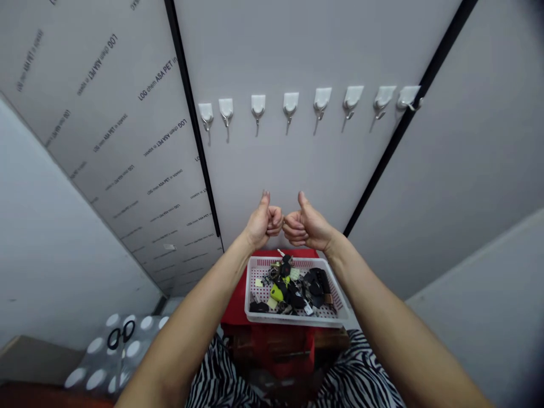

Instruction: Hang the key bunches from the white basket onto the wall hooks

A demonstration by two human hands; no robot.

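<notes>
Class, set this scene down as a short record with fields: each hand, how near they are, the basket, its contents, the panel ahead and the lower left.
Left hand: fist, thumb up
Right hand: fist, thumb up
Nearness: very close; contact unclear
Basket: white, on red fabric
Contents: keys, one yellow-green fob
Panel: eight hooks in a row
Lower left: scissors on white-capped bottles

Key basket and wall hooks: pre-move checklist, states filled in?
1. Left hand free of visible objects: ok, closed, thumb up.
2. Right hand the same: ok.
3. Hands clear of each other: cannot tell; knuckles meet or nearly so.
4. White perforated basket upright on red cover: ok.
5. Keys separated: not ok, heaped together.
6. Wall hooks firmly stuck: cannot tell; eight in a row.
</notes>
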